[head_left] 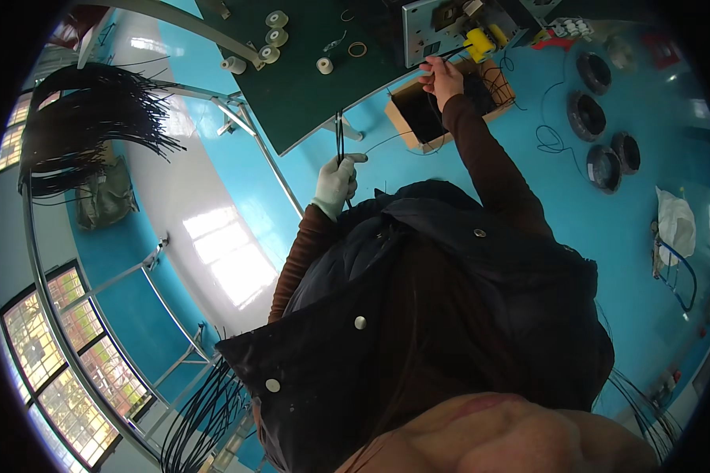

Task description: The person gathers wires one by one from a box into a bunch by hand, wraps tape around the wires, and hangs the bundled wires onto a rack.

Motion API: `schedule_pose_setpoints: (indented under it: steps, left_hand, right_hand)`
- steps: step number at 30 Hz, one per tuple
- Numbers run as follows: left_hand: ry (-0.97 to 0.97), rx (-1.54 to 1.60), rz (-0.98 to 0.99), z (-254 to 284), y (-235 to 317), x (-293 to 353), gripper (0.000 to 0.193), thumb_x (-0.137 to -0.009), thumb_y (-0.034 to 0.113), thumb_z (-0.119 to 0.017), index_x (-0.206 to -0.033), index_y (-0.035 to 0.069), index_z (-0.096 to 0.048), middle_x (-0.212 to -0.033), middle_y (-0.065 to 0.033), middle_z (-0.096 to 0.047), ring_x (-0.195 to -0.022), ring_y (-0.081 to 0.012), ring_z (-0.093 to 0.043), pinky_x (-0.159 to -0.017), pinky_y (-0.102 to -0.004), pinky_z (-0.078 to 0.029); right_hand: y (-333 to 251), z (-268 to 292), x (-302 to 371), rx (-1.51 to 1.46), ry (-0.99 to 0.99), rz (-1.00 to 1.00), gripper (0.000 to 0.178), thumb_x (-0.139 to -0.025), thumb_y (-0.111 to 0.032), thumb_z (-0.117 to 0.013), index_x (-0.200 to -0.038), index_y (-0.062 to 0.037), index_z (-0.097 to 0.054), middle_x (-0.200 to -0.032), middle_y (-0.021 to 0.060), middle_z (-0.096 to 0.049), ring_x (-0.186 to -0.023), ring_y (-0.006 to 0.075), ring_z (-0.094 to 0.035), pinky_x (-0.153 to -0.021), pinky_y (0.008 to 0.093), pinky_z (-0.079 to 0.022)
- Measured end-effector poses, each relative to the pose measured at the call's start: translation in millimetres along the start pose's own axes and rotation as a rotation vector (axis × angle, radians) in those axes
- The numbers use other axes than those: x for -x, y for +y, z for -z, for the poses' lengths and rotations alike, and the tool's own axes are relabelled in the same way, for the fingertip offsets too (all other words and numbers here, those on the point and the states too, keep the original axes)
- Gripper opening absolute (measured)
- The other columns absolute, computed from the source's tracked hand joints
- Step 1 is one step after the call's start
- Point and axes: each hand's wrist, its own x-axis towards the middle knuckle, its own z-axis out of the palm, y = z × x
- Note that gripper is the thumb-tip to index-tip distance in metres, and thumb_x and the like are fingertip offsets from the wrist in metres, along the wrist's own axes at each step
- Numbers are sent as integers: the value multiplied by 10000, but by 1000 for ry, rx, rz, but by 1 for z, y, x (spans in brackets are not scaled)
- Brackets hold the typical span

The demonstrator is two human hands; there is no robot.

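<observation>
My left hand, in a whitish glove, is closed around a few black wires that stand up past the edge of the dark green table. A thin strand runs from near this hand toward the cardboard box. My bare right hand reaches forward to the front of a grey metal machine with a yellow part. Its fingers pinch together on a thin black wire beside that yellow part. Below the machine, the box holds dark wire, partly hidden by my right forearm.
Several spools and a tape ring lie on the table. Black wire coils rest on the blue floor at right. A thick bundle of cut black wires hangs over a metal rack at left.
</observation>
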Motion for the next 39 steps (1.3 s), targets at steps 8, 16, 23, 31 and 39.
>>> schedule_pose_setpoints:
  steps: [8, 16, 23, 31, 39]
  left_hand:
    - [-3, -17, -27, -5, 2, -2, 316, -947, 196, -381, -1040, -60, -540, -624, 24, -385, -470, -66, -370, -414, -212, -322]
    - [3, -78, -86, -6, 12, -14, 391, -966, 285, -378, -1222, 12, -491, -1084, -140, -572, -890, -185, -582, -717, -304, -512]
    - [-4, -55, -127, -10, 9, -25, 391, -972, 267, -393, -1244, 3, -491, -1093, -66, -566, -960, -156, -534, -786, -319, -485]
    - [-117, -49, -249, -6, -5, -28, 375, -974, 274, -395, -1101, -42, -552, -985, -92, -600, -873, -154, -567, -783, -289, -477]
    - [69, -171, -293, 10, -8, -12, 385, -971, 292, -379, -953, -59, -537, -604, -39, -508, -510, -131, -487, -542, -270, -441]
  right_hand:
    - [8, 3, -2, 289, -11, 57, 319, -922, -340, -494, -1074, -93, -625, -928, -6, -597, -655, 73, -552, -541, 217, -454]
    - [71, -14, 61, 756, -338, 314, 305, -911, -304, -517, -812, -30, -605, -676, 37, -562, -598, 95, -538, -534, 269, -449]
    - [57, -52, 140, 958, -609, 531, 209, -867, -161, -517, -757, 9, -567, -730, 198, -572, -709, 392, -559, -624, 460, -430]
    - [52, -54, 147, 1130, -709, 551, 160, -813, -157, -559, -886, -25, -611, -776, 162, -626, -721, 336, -613, -637, 432, -483]
    - [34, 8, 47, 340, -127, -104, 345, -845, -216, -593, -1156, -77, -539, -893, 13, -595, -694, 128, -589, -524, 266, -443]
